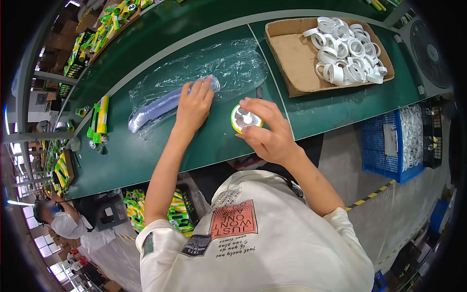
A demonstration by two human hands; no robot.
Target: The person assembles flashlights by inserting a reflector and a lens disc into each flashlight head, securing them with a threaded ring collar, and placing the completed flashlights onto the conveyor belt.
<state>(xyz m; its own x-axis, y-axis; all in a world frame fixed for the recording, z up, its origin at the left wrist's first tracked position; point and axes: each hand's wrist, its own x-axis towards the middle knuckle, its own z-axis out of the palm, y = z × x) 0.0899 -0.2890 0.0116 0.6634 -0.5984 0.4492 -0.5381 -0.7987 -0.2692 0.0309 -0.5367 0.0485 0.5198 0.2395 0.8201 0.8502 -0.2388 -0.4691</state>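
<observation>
A long stack of clear round discs (pixel 163 108) lies slantwise on crumpled clear plastic film. My left hand (pixel 194 103) rests over its upper right end, fingers curled and pressed against the discs; whether a single disc is pinched there is hidden. Close by on the right, my right hand (pixel 267 129) grips a flashlight head (pixel 246 119) between thumb and fingers, just above the bench. Its rim is green and yellow, and its open face, turned up, shows a silvery reflector with a pale centre.
The green bench (pixel 194 151) bears a cardboard tray (pixel 287 53) of white rings (pixel 355 48) at back right. Green and yellow flashlights (pixel 101 117) lie left. A fan (pixel 428 53) stands far right, above a blue crate (pixel 379 146). Another person (pixel 68 221) sits lower left.
</observation>
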